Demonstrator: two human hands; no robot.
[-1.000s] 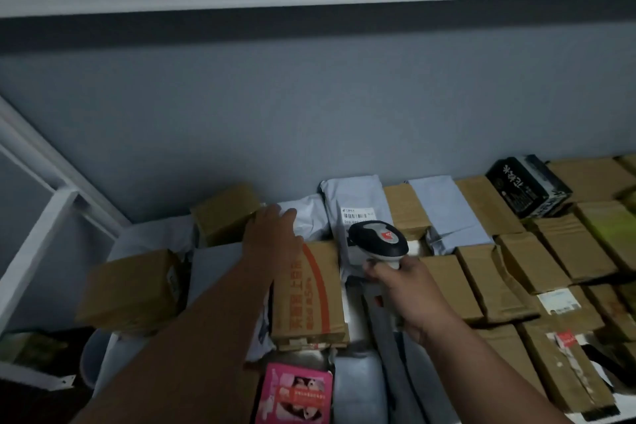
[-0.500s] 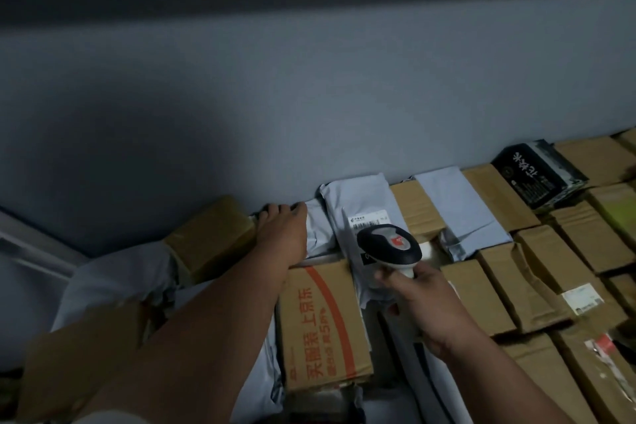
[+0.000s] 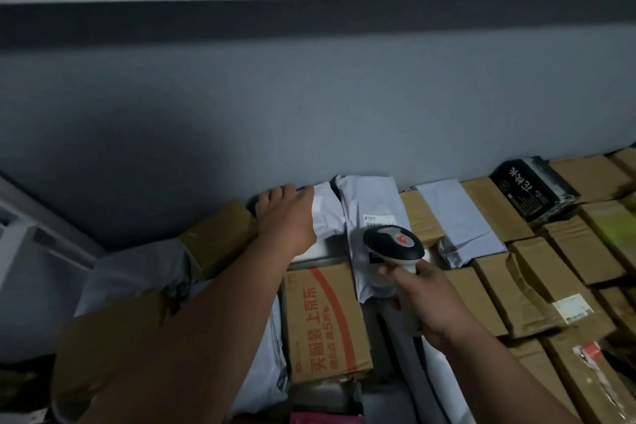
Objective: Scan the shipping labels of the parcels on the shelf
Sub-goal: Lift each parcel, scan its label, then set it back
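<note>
My right hand [image 3: 425,299] grips a white and black barcode scanner [image 3: 394,244] by its handle. The scanner head hovers over a grey poly mailer [image 3: 370,203], just below that mailer's white shipping label [image 3: 378,218]. My left hand [image 3: 284,217] reaches to the back wall and rests, fingers stretched, on a crumpled grey poly bag [image 3: 325,211] left of that mailer. A brown carton with orange print [image 3: 325,320] lies between my forearms.
Many brown cardboard parcels [image 3: 530,282] and a second grey mailer [image 3: 457,217] cover the shelf to the right, with a black box [image 3: 533,187] at the back. A taped brown box [image 3: 220,241] sits left of my left hand. The grey wall stands close behind.
My left hand has moved from the orange-printed carton back to the wall, onto the crumpled grey bag. The scanner stayed over the grey mailer while my head moved.
</note>
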